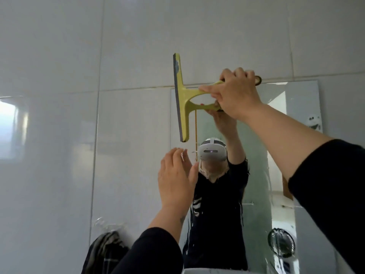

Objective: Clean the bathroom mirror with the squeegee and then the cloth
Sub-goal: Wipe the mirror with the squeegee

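Observation:
My right hand (236, 91) grips the handle of a yellow-green squeegee (182, 97) near the mirror's top left corner. Its grey blade stands upright along the mirror's left edge, and its upper part reaches above the mirror onto the tiles. The mirror (296, 155) is a frameless rectangle on the white tiled wall, streaked with wet drips lower down. My left hand (175, 177) is raised in front of the mirror's left edge, fingers apart, holding nothing. A dark striped cloth (104, 252) hangs on the wall at the lower left.
White glossy wall tiles (59, 135) surround the mirror. A clear plastic hook (110, 226) holds the cloth. A round suction fitting (281, 243) sits at the mirror's lower right. A white basin rim (207, 270) shows at the bottom edge.

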A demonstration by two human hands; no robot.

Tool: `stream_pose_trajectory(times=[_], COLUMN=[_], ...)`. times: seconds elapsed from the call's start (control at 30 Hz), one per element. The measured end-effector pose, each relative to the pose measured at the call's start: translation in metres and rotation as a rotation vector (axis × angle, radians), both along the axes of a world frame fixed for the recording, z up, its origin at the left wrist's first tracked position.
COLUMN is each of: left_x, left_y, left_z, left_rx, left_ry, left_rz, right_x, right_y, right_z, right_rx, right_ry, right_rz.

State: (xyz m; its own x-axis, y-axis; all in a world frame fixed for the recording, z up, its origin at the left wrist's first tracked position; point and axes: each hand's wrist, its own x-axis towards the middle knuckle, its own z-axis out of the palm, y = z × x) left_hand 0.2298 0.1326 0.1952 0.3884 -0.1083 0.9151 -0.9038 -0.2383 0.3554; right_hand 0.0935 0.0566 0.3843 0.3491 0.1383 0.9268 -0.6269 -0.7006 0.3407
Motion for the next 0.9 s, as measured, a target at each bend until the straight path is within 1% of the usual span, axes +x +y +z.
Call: stream_pose_trajectory(times=[0.13,0.23,0.33,0.63,0.77,0.9], left_x=[-0.001,-0.002,-0.002,-0.002,-0.015,-0.036], left_y=[-0.017,-0.024,-0.027,-0.025,-0.029,-0.044], left_z=[-0.004,-0.006,-0.007,-0.005,0.001,0.008], left_rx=[0.071,0.134,0.148,0.160,0.174,0.193], left_ry=[0.063,0.096,0.108,0.111,0.093,0.067], left_rz=[-0.025,-0.004,0.009,0.025,0.073,0.021], right_x=[0.026,0.036,0.033,-0.018,-0.042,-0.062], right_y=[0.006,0.007,0.000,-0.026,-0.037,-0.048], right_z=[0.015,0.013,0.006,-0.010,-0.015,-0.018], right_rx=[0.042,0.071,0.122,0.155,0.176,0.194], right_ry=[0.014,0.035,0.034,-0.002,0.000,-0.008], right_rz=[-0.014,-0.041,-0.048,-0.113,-0.141,-0.168])
